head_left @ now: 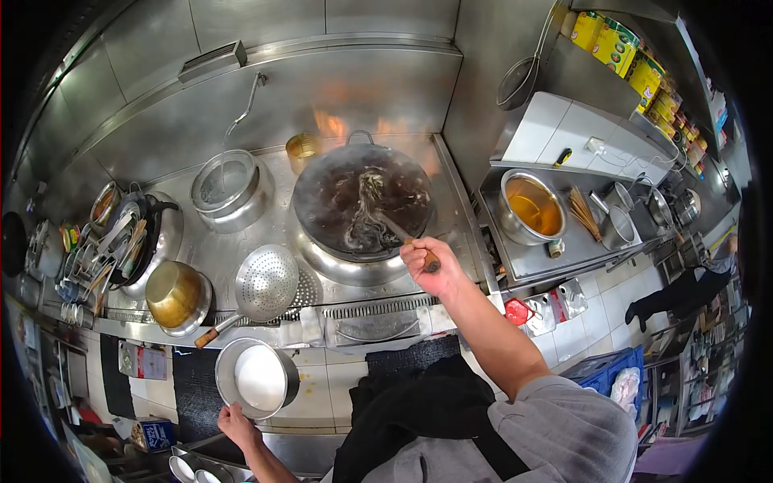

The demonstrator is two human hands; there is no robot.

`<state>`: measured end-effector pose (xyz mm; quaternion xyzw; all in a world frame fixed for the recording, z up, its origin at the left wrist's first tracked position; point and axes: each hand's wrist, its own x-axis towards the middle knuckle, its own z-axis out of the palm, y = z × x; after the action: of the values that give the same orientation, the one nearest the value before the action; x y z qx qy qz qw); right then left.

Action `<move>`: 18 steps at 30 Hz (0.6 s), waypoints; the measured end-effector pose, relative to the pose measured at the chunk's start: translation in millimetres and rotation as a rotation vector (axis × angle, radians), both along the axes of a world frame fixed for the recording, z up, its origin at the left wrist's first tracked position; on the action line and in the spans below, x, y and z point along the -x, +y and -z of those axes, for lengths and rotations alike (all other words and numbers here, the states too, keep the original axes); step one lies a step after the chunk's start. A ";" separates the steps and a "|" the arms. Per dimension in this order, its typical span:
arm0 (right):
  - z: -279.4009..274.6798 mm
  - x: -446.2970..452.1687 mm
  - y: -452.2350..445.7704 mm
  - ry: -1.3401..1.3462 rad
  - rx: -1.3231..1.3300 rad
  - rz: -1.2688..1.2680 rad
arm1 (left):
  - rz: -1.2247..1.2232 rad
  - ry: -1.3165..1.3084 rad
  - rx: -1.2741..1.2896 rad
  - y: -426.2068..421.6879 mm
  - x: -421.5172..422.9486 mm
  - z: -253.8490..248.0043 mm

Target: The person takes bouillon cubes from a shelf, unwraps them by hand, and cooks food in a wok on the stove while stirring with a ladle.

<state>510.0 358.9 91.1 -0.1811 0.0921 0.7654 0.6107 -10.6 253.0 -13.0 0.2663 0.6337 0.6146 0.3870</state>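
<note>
I face a seamed steel wall, light gleaming across it. On my right, white wall tiles rise behind a metal table; nearer, dark mats lie on pale floor tiles.

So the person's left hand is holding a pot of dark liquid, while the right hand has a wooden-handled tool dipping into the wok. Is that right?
Not quite: in the head view, the pot in the left hand has white contents, not dark. The right hand does have a wooden-handled tool dipping into the wok.
</note>
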 end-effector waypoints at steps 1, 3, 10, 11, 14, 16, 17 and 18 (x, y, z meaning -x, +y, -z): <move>-3.6 2.1 -2.7 0.057 0.006 0.006 | 0.001 0.033 -0.016 1.8 5.9 10.0; -9.6 0.6 -8.1 0.065 -0.009 -0.018 | 0.000 0.031 -0.009 2.5 -2.8 -3.0; -16.8 -30.3 -14.2 -0.002 -0.145 -0.129 | -0.067 0.073 0.012 10.6 -25.0 -21.5; -18.7 -36.4 -13.8 -0.089 -0.180 -0.148 | -0.081 0.082 0.008 10.9 -25.3 -20.5; -16.8 -58.8 -8.2 -0.240 -0.209 -0.176 | -0.084 0.134 0.022 11.7 -32.2 -30.2; -23.5 -72.7 -4.5 -0.499 -0.160 -0.204 | -0.123 0.174 0.038 17.2 -47.8 -43.3; -23.8 -81.7 -0.1 -0.524 -0.199 -0.260 | -0.132 0.180 0.035 21.7 -56.8 -50.2; -22.9 -90.0 2.6 -0.517 -0.201 -0.267 | -0.145 0.158 0.030 26.8 -65.8 -57.7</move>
<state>600.1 361.5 114.1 -0.3188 -0.1673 0.7728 0.5226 55.3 279.8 44.6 0.2613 0.6890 0.6084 0.2945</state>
